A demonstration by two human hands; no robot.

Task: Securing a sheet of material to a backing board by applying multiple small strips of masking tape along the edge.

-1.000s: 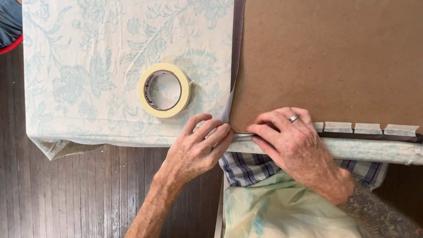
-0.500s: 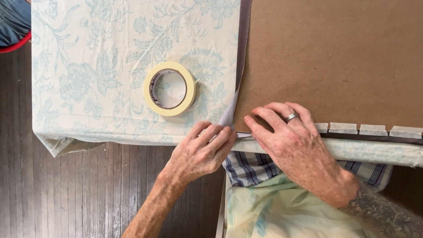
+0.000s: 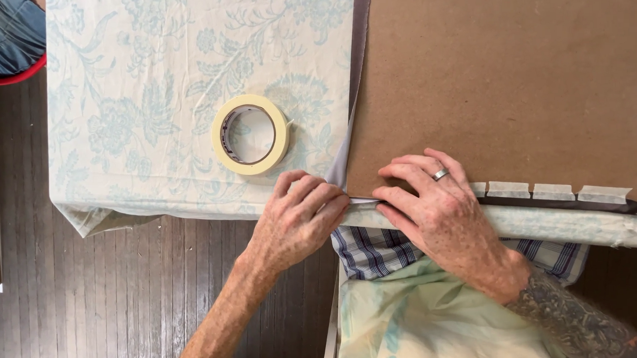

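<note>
Since the earlier frames our view slides a little left and down, so the tape roll sits nearer the middle; both hands stay at the same board corner, barely shifted.

Head view: our left hand (image 3: pixel 298 215) lies palm down at the bench edge, fingers together and curled, tips pressing on a strip of pale tape (image 3: pixel 358 200) at the near left corner of the brown board (image 3: pixel 513 87). We can't tell if the fingers pinch the strip or only press it flat. Our right hand (image 3: pixel 439 210) lies just beside it, fingers slightly spread and flat on the board's lower edge, thumb tip nearly touching the left fingertips; it grips nothing, it presses down. A ring (image 3: pixel 440 174) shows on one right finger.

The board lies on the bench (image 3: pixel 153 79), which wears a white cloth with pale blue flowers. A dark backing sheet (image 3: pixel 360 50) peeks out along the board's left side and under its lower edge. Three short tape pieces (image 3: pixel 552 190) sit in a row on that lower edge, right of our right hand. The masking tape roll (image 3: pixel 250 134) lies flat on the cloth, near and above our left hand, not touching it.

Below the bench edge we see plaid fabric (image 3: pixel 377 247) and pale green cloth (image 3: pixel 436 323). Dark wood floor (image 3: pixel 125 299) is at left.
</note>
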